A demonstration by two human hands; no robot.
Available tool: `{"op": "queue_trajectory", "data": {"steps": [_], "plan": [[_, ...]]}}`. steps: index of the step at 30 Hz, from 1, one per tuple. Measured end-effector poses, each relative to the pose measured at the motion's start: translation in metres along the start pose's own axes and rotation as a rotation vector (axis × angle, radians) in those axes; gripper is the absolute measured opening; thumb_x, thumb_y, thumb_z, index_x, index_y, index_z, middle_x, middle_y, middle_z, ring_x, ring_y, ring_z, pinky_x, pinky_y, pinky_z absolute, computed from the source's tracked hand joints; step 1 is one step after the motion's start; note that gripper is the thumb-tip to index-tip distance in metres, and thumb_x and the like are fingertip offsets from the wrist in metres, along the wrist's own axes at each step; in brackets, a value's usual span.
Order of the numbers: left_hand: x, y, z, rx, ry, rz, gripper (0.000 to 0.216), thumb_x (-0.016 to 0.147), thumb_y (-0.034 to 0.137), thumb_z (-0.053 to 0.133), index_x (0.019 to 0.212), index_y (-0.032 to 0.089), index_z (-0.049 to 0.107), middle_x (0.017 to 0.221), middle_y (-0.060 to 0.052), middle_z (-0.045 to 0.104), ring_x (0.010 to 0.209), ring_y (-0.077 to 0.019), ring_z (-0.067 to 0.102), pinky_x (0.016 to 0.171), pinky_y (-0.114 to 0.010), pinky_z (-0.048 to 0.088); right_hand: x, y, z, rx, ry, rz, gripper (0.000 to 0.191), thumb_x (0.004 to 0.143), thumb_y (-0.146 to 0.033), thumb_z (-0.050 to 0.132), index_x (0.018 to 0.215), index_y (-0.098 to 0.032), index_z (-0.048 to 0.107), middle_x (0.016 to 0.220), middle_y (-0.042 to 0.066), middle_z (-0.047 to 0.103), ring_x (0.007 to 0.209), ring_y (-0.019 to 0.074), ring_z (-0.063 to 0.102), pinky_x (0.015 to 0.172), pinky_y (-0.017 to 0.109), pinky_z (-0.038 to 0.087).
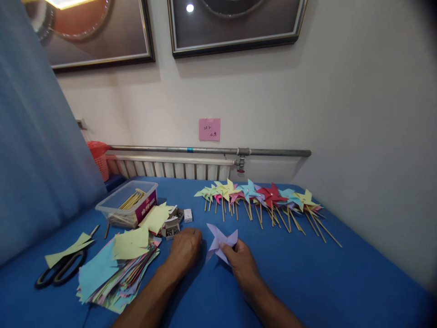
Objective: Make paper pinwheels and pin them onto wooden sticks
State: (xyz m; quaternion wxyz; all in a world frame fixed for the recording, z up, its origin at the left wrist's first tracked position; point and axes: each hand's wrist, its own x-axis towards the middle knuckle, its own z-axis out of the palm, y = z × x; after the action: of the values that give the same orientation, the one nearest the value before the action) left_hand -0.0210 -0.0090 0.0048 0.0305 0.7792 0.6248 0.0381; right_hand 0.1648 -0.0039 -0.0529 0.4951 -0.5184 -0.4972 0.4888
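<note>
A pale purple paper pinwheel (pixel 218 237) with folded blades is pinched in my right hand (pixel 243 264), thumb pressed on its centre. No stick shows on it. To its left, my left hand (pixel 187 248) is closed, back of the hand up and fingers curled down out of sight, so I cannot make out whether anything is in it. It lies beside a small open box of metal pins (pixel 172 231). A little white box (pixel 188 215) stands just behind that.
Finished pinwheels on sticks (pixel 251 193) lie in a row at the back right. Coloured paper sheets (pixel 102 266) are piled at left, near black-handled scissors (pixel 64 269) under a paper scrap. A clear plastic tub (pixel 119 214) holds wooden sticks. A blue cover (pixel 307 278) spreads underneath.
</note>
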Motion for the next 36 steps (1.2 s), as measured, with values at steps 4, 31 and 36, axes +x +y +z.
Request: {"op": "queue_trajectory", "data": {"steps": [4,31,36], "plan": [[0.001,-0.001,0.003,0.022,-0.005,0.036,0.033,0.105,0.018,0.043,0.112,0.015,0.075,0.111,-0.017,0.076,0.109,-0.0297,0.073,0.090,-0.037,0.053,0.001,0.003,-0.001,-0.007,-0.010,-0.018,0.038,0.076,-0.053,0.073,0.090,-0.017,0.077,0.074,0.004,0.075,0.070,0.0240,0.067,0.064,0.031,0.051],[0.006,-0.008,0.009,-0.013,0.038,0.042,0.032,0.106,0.021,0.045,0.105,0.018,0.077,0.108,-0.014,0.075,0.107,-0.0274,0.071,0.088,-0.035,0.051,-0.002,-0.005,0.000,-0.036,0.011,0.001,0.037,0.072,-0.052,0.071,0.087,-0.018,0.074,0.072,0.002,0.072,0.066,0.0221,0.063,0.062,0.031,0.048],[0.005,-0.008,0.006,-0.034,0.033,0.077,0.028,0.102,0.017,0.049,0.107,0.016,0.076,0.109,-0.015,0.075,0.108,-0.0278,0.071,0.091,-0.035,0.051,-0.004,-0.009,0.000,-0.032,0.013,0.017,0.038,0.071,-0.053,0.070,0.086,-0.019,0.074,0.071,0.002,0.070,0.065,0.0215,0.061,0.061,0.031,0.047]]}}
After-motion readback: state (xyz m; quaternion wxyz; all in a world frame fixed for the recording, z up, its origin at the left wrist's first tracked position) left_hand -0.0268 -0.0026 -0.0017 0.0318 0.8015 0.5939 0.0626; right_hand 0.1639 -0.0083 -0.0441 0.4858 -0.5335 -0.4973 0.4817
